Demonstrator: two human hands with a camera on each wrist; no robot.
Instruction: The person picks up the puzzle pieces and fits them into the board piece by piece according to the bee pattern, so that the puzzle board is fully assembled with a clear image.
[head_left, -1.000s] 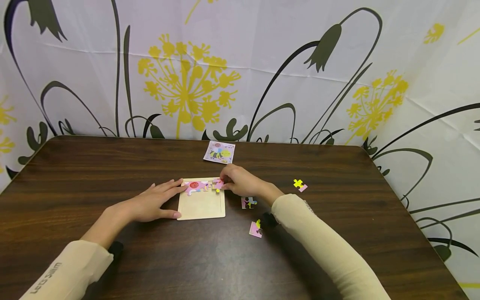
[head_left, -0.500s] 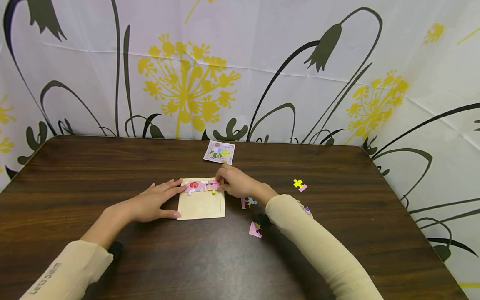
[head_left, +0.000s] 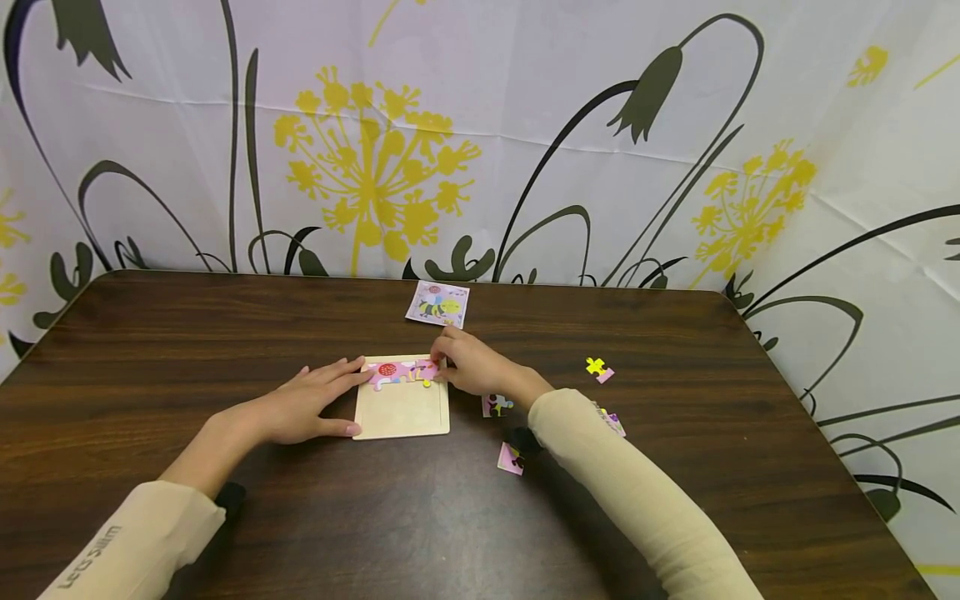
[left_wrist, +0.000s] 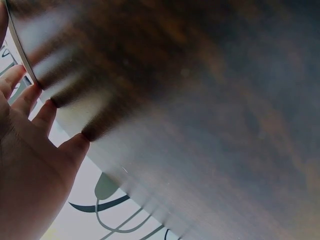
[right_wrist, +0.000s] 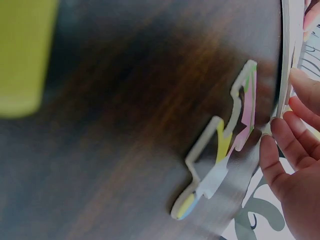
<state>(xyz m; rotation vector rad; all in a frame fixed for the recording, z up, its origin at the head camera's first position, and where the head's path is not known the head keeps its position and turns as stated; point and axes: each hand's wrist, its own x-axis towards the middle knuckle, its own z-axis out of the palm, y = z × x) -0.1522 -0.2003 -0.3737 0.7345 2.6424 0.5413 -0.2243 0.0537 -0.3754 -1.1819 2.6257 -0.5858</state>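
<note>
A pale wooden puzzle board lies flat on the brown table. Pink puzzle pieces with a red round figure fill the left of its top row. My left hand rests along the board's left side, fingers spread and fairly straight; the left wrist view shows those fingertips at the table surface. At the top right corner my right hand pinches a pink puzzle piece with a yellow knob, lying against the others. Fingers hide its right end. In the right wrist view the curled fingers meet the board's edge.
A bee picture card lies behind the board. Loose puzzle pieces lie to the right: one beside the board, a pink one nearer, a yellow one farther off, and one partly behind the right sleeve.
My right hand has shifted slightly left, bringing the pink puzzle piece against the ones in the top row. The left hand has stayed in place.
</note>
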